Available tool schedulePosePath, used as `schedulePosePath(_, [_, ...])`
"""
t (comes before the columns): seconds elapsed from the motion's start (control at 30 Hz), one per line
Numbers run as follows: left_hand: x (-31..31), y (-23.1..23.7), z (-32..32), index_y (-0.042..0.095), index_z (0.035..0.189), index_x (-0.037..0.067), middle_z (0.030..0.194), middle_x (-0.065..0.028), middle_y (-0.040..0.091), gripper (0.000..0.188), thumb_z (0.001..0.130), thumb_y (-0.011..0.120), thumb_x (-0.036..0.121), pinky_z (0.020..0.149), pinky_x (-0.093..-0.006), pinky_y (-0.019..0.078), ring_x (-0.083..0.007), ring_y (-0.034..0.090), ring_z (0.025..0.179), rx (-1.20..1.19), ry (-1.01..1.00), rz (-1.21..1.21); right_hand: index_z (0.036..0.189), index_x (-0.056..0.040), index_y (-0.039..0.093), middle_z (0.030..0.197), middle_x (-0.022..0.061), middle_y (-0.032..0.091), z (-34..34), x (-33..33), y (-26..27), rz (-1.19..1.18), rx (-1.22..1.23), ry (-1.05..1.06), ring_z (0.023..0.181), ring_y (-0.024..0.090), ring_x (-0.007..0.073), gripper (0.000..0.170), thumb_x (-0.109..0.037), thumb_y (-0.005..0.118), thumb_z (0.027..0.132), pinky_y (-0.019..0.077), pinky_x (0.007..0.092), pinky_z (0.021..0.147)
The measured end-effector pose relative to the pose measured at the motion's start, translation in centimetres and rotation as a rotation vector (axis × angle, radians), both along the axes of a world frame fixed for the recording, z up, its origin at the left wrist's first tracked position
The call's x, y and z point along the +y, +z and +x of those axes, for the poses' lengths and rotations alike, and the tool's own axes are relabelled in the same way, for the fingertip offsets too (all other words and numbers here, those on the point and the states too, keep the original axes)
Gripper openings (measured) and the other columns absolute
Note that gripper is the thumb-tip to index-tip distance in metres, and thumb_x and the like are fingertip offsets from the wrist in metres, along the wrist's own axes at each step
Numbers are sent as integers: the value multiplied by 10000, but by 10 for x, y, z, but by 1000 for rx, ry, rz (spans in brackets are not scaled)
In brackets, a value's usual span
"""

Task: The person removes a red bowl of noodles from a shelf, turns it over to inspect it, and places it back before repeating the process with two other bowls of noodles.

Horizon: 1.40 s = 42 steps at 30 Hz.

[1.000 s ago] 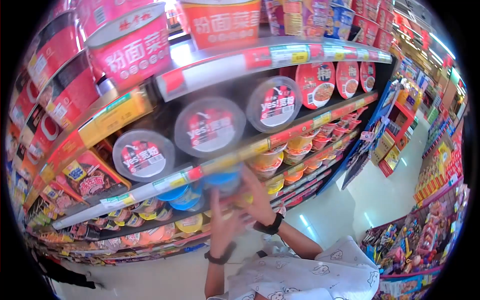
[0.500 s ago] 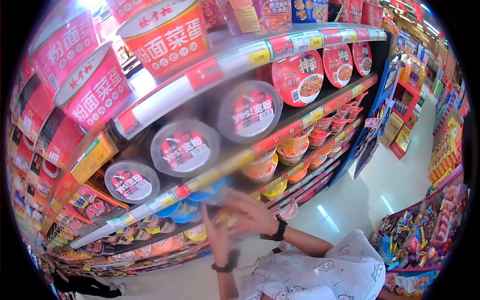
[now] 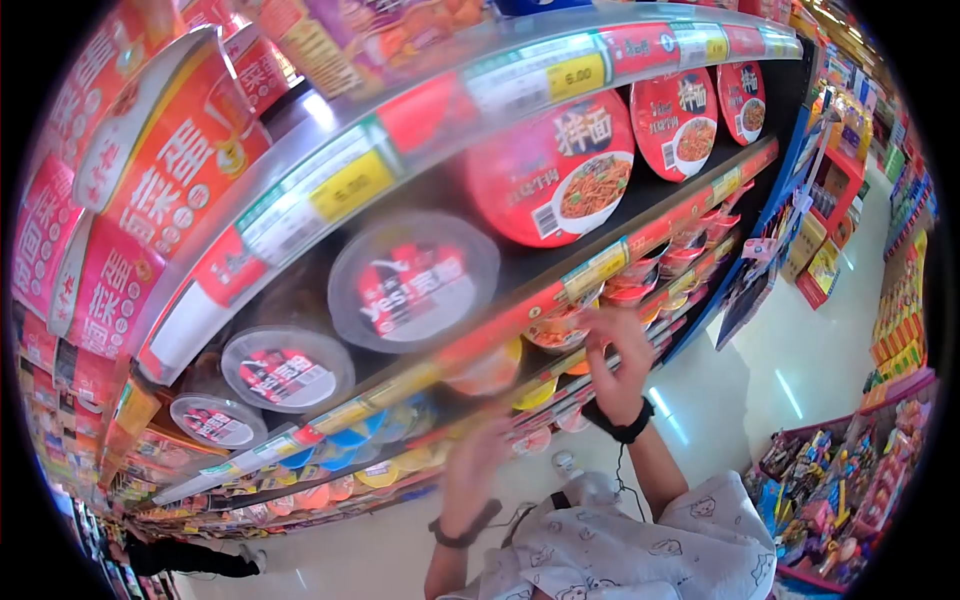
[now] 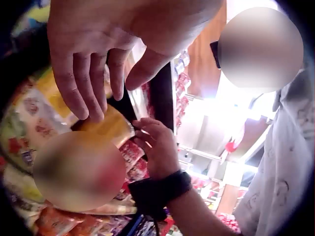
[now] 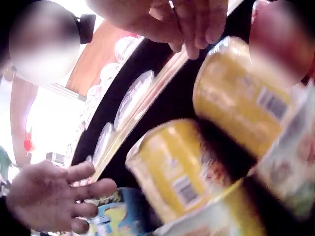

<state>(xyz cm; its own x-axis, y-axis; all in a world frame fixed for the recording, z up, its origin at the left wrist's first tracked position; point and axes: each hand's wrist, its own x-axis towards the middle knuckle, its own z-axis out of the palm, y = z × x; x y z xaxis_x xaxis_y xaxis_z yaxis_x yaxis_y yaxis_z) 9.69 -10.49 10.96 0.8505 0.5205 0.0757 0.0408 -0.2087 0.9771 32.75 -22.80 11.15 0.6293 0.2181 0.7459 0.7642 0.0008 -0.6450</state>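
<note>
Left hand (image 5: 51,199) holding nothing, fingers relaxed. Right hand (image 3: 620,368) fingers loosely bent, apparently empty, near yellow instant-noodle tub (image 5: 241,98), below red shelf rail (image 3: 530,312). Judged progress: tub on display, not lifted; whether adjusting done or left, cannot tell.

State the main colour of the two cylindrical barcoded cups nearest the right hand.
Yellow cups, clearest in the right wrist view.
</note>
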Motion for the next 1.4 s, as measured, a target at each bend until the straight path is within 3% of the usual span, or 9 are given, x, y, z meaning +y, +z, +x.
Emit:
schedulePosePath(0.03, [-4, 27, 22, 655, 1235, -19, 1465, -152, 597, 241, 1004, 620, 42, 1106, -390, 478, -239, 618, 1292, -23, -27, 32, 1083, -15, 718, 1173, 153, 731, 16, -5, 13, -8, -24, -42, 1070, 677, 328, 260, 27, 641, 838, 515, 409, 932])
schedulePosePath(0.27, [-18, 91, 124, 615, 1322, 13, 1703, -237, 316, 348, 975, 614, -8, 1251, -484, 327, -365, 346, 1577, -398, -93, 266, 1296, -52, 634, 1343, 157, 624, 97, -4, 93, -190, -276, -331, 1258, 555, 367, 466, -173, 752, 862, 347, 520, 1139])
schedulePosePath(0.47, [-23, 106, 151, 524, 1442, 29, 1788, -223, 78, 486, 967, 603, -36, 1292, -521, 260, -369, 223, 1635, -359, -87, 275, 1367, -62, 596, 1149, 124, 712, 117, 2, 107, -234, -129, -178, 1011, 660, 309, 535, -223, 783, 893, 382, 484, 1098])
schedulePosePath(0.57, [-34, 105, 146, 484, 1496, -8, 1769, -187, 161, 514, 1004, 631, 6, 1296, -470, 284, -345, 308, 1599, -497, -19, -17, 1372, -71, 600, 1159, 110, 707, 116, 6, 109, -166, -19, -80, 971, 659, 278, 568, -159, 819, 855, 419, 449, 1049])
schedulePosePath(0.77, [-22, 110, 156, 489, 1471, 7, 1770, -142, 113, 509, 979, 602, -54, 1314, -477, 267, -326, 304, 1602, -523, -103, -241, 1262, -51, 677, 1274, 115, 662, 117, 16, 99, 102, 60, 33, 950, 648, 219, 492, 3, 836, 799, 541, 362, 861])
schedulePosePath(1.0, [-22, 97, 160, 557, 1345, 36, 1755, -162, 129, 436, 928, 680, 56, 1321, -511, 171, -351, 200, 1639, -660, -138, -128, 1186, -42, 710, 1372, 128, 609, 128, 11, 81, 259, -77, -12, 977, 646, 171, 397, 68, 811, 818, 535, 301, 857])
schedulePosePath(1.07, [-24, 105, 152, 564, 1347, 39, 1749, -179, 131, 441, 931, 693, 109, 1318, -522, 155, -352, 172, 1647, -652, -135, -1, 1203, -37, 695, 1415, 122, 573, 120, 12, 82, 374, 74, 110, 996, 641, 149, 416, 77, 809, 820, 535, 284, 864])
schedulePosePath(1.33, [-40, 106, 104, 566, 1330, 32, 1605, -176, 323, 436, 939, 705, 168, 1196, -489, 406, -310, 507, 1425, -723, 56, 99, 1207, -12, 652, 1416, 159, 534, 71, 6, 76, 499, 81, 368, 1290, 561, 270, 403, 71, 739, 823, 465, 391, 1094])
schedulePosePath(1.4, [-49, 105, 95, 447, 1426, 31, 1530, -168, 411, 594, 906, 729, 88, 1152, -463, 453, -280, 548, 1348, -750, 70, 10, 1225, -11, 640, 1419, 164, 532, 56, -6, 70, 554, 80, 379, 1314, 544, 282, 420, 62, 728, 821, 441, 409, 1122])
